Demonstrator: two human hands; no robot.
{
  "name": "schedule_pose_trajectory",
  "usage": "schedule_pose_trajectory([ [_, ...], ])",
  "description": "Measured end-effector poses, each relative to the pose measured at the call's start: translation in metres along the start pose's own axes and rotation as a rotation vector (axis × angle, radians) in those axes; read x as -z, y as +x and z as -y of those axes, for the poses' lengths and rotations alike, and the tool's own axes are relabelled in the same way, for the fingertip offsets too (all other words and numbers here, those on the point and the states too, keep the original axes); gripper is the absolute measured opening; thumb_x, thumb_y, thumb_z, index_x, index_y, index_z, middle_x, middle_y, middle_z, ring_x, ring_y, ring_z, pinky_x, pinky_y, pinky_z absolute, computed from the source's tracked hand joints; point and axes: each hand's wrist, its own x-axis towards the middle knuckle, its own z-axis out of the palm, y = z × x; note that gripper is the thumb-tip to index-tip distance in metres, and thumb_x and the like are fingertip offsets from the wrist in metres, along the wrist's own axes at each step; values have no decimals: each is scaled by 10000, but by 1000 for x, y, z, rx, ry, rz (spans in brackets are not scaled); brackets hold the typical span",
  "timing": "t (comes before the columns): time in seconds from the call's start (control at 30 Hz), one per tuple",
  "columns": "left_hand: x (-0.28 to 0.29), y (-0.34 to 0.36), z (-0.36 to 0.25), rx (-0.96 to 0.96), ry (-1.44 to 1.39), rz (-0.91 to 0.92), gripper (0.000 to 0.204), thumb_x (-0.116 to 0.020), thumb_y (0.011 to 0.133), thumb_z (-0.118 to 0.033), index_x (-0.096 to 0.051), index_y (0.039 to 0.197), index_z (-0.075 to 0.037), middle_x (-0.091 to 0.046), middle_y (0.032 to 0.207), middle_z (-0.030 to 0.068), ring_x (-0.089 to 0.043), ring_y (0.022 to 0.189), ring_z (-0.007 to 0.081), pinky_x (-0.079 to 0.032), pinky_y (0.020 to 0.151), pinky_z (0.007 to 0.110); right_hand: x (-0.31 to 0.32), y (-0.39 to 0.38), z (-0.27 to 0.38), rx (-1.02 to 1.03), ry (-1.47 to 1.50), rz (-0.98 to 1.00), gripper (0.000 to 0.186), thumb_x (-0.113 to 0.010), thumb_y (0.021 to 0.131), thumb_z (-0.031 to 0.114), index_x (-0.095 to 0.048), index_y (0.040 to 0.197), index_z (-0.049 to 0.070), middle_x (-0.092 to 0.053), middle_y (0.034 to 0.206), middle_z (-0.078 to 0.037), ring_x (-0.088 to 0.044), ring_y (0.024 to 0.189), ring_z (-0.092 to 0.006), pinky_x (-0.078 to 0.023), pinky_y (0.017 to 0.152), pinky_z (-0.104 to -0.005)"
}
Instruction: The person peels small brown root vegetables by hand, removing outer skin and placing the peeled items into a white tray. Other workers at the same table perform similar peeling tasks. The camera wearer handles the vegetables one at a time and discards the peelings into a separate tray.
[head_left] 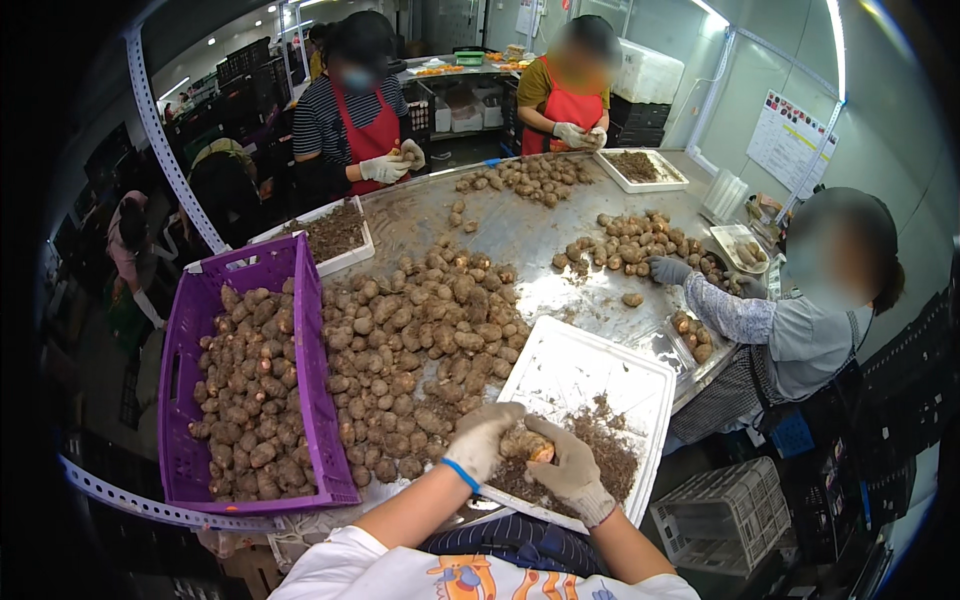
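My left hand (pixel 480 440), in a pale glove with a blue band at the wrist, and my right hand (pixel 565 465), also gloved, are both closed round a brown taro-like tuber (pixel 530 446) with a pale orange patch. They hold it over a white tray (pixel 600 369) whose lower part is strewn with dark dirt and peelings (pixel 610 450). A large pile of brown tubers (pixel 420 340) lies left of the tray on the metal table (pixel 555 301). Beside the pile, a purple crate (pixel 312 380) is full of the same tubers.
Across the table two people (pixel 360 125) (pixel 560 105) in red aprons handle tubers. At right a person (pixel 800 330) in grey gloves reaches into another pile (pixel 645 240). Other white trays (pixel 367 235) (pixel 640 184) stand along the far side. A grey crate (pixel 715 520) sits below at right.
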Motion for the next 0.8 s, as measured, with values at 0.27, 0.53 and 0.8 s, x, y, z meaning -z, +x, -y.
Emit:
schedule_pose_trajectory([
  [0.27,-5,-23,-3,-285,199,322,323,-688,856,-144,-663,1084,83,-640,1003,114,-632,920,145,-513,786,240,1,-6,16,-97,118,-100,663,-692,755,69,-469,1377,11,-547,1333,-204,-536,1235,-296,-413,1045,-351],
  [0.53,0,-7,-5,23,257,-79,271,-605,923,-111,-645,1144,41,-668,952,115,-610,740,138,-521,683,226,-4,-12,2,39,10,-126,695,-719,733,15,-458,1376,-19,-544,1324,-194,-542,1223,-273,-434,1029,-346],
  [0.8,1,-21,-8,-27,212,291,341,-657,849,-30,-610,1160,103,-685,1072,147,-655,950,164,-522,879,275,-9,-10,10,127,-2,-327,615,-744,788,125,-503,1336,-16,-616,1193,-216,-600,1126,-309,-469,973,-355],
])
